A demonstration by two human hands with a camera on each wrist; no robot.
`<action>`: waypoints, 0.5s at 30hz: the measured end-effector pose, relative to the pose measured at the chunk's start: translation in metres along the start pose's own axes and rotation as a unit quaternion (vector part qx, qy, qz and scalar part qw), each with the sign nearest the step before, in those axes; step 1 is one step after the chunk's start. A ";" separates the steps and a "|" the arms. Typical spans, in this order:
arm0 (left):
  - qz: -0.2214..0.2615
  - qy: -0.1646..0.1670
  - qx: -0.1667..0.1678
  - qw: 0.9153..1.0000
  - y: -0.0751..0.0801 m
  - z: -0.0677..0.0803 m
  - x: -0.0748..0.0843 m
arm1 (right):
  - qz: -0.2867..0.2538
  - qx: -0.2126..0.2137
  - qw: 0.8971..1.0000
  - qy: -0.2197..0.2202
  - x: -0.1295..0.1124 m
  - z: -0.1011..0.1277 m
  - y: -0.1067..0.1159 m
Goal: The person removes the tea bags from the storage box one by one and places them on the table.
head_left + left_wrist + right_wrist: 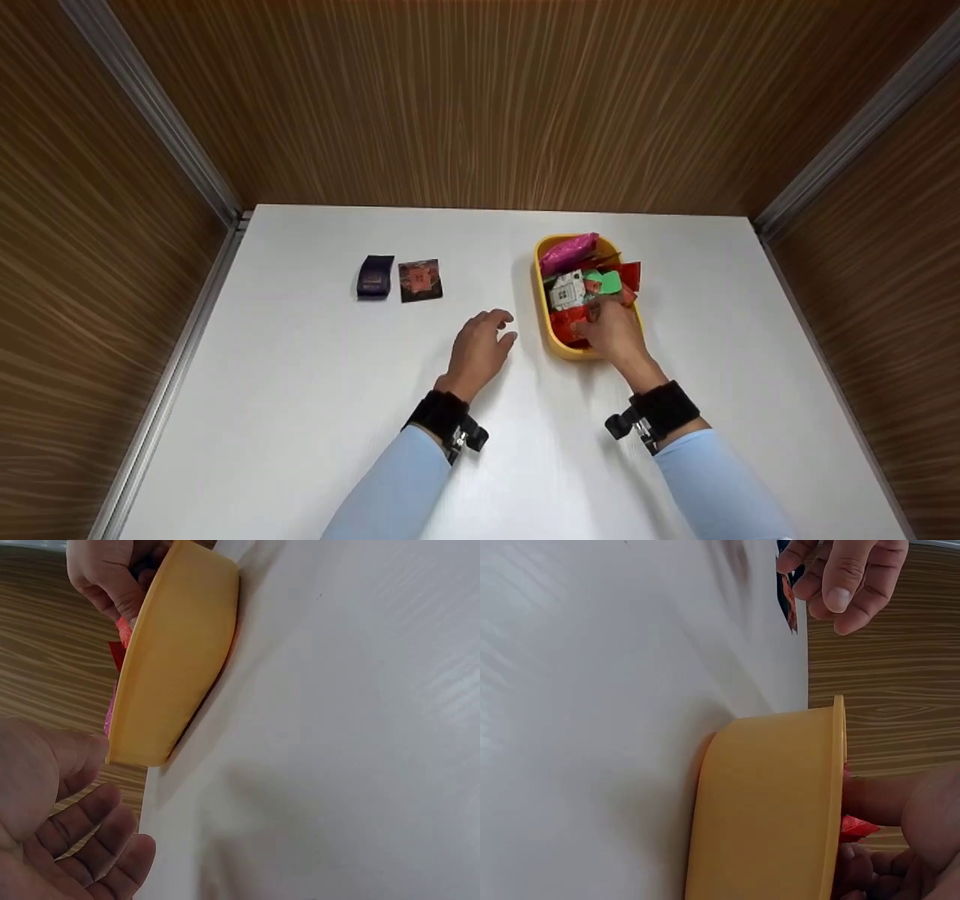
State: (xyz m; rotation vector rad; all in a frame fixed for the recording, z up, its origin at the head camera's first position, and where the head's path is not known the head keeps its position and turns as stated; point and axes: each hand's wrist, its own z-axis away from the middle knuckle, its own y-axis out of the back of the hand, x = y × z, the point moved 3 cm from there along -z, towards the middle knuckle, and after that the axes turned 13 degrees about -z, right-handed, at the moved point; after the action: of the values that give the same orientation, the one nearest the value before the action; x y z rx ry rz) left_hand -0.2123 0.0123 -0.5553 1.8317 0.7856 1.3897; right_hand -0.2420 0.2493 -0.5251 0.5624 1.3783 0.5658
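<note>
A yellow tub (541, 300) full of coloured snack packets stands right of centre on the white table (315, 420). My right hand (592, 322) reaches into the tub's near end, fingers curled on a red packet (564, 321); the right wrist view shows that red packet (855, 827) by the curled fingers (889, 862) inside the yellow tub (772, 802). My left hand (504, 330) hovers just left of the tub, fingers relaxed and holding nothing. In the left wrist view the left hand (112, 795) shows an empty palm beside the tub (180, 652).
A dark navy packet (374, 277) and a brown-orange packet (420, 280) lie side by side on the table's left part. Wood-grain walls with metal corner strips (154, 112) enclose the table on three sides.
</note>
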 end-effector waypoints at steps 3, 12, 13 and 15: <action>0.006 -0.004 0.005 1.000 0.001 -0.001 0.003 | -0.019 -0.003 1.000 0.010 0.000 0.001 0.003; 0.004 0.008 -0.031 0.999 0.000 -0.010 0.016 | -0.028 0.016 0.999 0.026 0.002 0.002 0.002; 0.004 0.008 -0.036 0.999 -0.001 -0.012 0.018 | -0.030 0.016 0.999 0.031 0.002 0.002 0.002; 0.002 0.007 -0.048 0.999 -0.002 -0.014 0.023 | -0.038 0.017 0.998 0.037 0.001 0.001 0.002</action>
State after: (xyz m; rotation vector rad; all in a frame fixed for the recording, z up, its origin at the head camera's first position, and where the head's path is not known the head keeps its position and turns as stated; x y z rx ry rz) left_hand -0.2208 0.0345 -0.5414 1.7526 0.7105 1.4191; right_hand -0.2408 0.2508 -0.5245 0.5184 1.4759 0.5081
